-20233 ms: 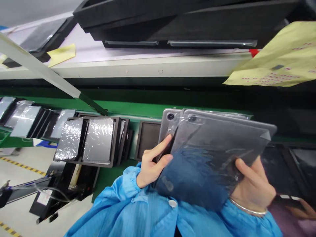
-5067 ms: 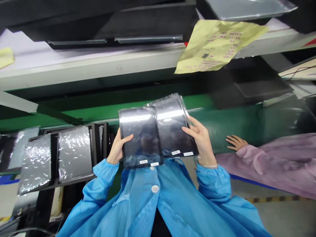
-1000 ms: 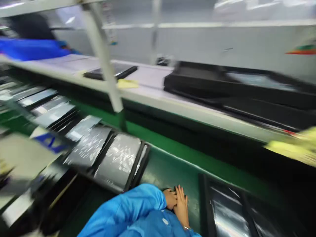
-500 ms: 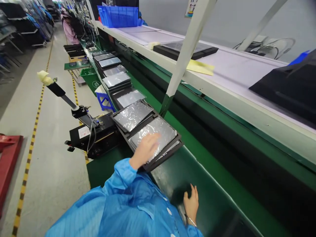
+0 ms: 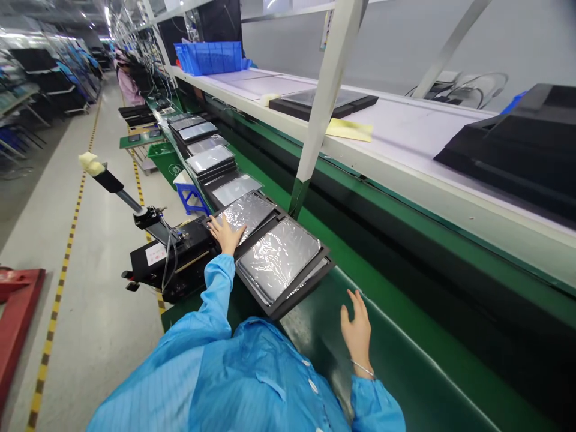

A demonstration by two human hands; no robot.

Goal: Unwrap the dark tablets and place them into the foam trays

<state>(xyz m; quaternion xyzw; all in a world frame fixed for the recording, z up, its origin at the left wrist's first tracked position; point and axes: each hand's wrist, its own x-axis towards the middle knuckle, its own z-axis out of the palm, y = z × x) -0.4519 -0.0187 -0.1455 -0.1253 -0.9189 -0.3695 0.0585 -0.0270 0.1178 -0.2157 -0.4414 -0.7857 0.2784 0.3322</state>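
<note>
My left hand (image 5: 227, 231) lies flat with fingers spread on the near edge of a plastic-wrapped tablet (image 5: 245, 211) in the far pocket of a black tray (image 5: 288, 304). A second wrapped tablet (image 5: 279, 259) fills the tray's near pocket. My right hand (image 5: 357, 329) hovers open over the dark green conveyor belt (image 5: 405, 366), holding nothing. Both arms wear blue sleeves.
More black trays with wrapped tablets (image 5: 211, 159) line the belt further along. A black machine with a long handle (image 5: 159, 252) stands left of the tray. Above runs a white shelf (image 5: 405, 129) with black trays, yellow sheets and a blue crate (image 5: 209, 57). A slanted white post (image 5: 321, 102) rises beside the tray.
My left hand moved from the near tablet to the far one in the tray. My right hand lifted and spread over the belt. Earlier I held two wrapped tablets.
</note>
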